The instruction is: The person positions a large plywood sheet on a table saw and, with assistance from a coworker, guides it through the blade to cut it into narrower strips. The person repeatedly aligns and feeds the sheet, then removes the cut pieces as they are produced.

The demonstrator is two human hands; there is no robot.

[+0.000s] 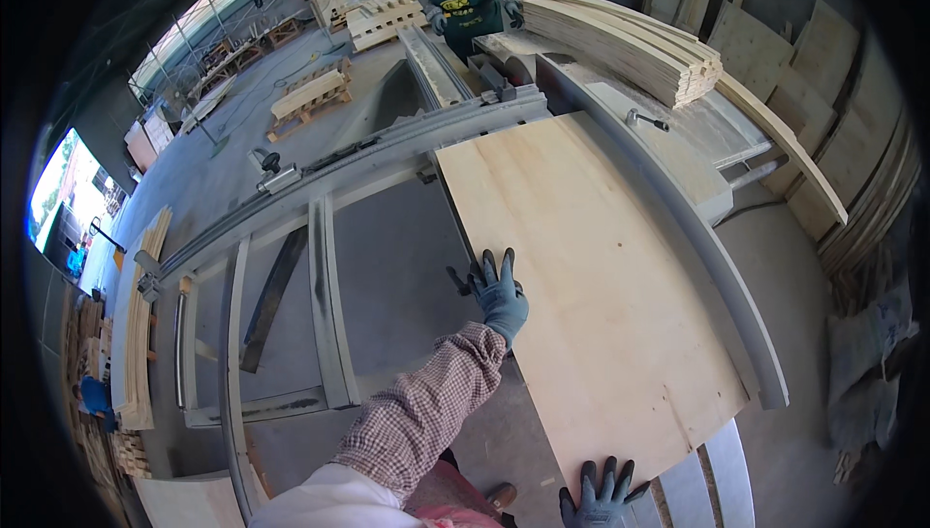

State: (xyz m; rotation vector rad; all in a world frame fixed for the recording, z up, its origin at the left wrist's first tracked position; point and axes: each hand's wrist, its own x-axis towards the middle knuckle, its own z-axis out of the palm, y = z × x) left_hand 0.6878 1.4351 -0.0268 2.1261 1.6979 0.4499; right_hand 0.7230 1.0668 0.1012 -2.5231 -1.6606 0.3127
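A pale plywood sheet (pixel 591 266) lies flat across the panel saw, its long right side along a grey metal fence (pixel 697 266). My left hand (pixel 500 297), in a grey-blue glove with dark fingertips, rests on the sheet's left edge with its fingers spread. At the near edge is my right hand (pixel 603 501), gloved the same way, fingers apart and their tips on the wood. Neither hand is closed around anything. Beyond the sheet's far end, a round saw blade (pixel 521 70) is partly visible.
A person in a green apron (pixel 460 3) stands at the saw's far end. Stacked wooden strips (pixel 620 44) lie on the right-hand table. An open metal frame (pixel 325 305) extends left. Pallets (pixel 312 97) sit on the floor behind, and boards (pixel 823 73) lean at right.
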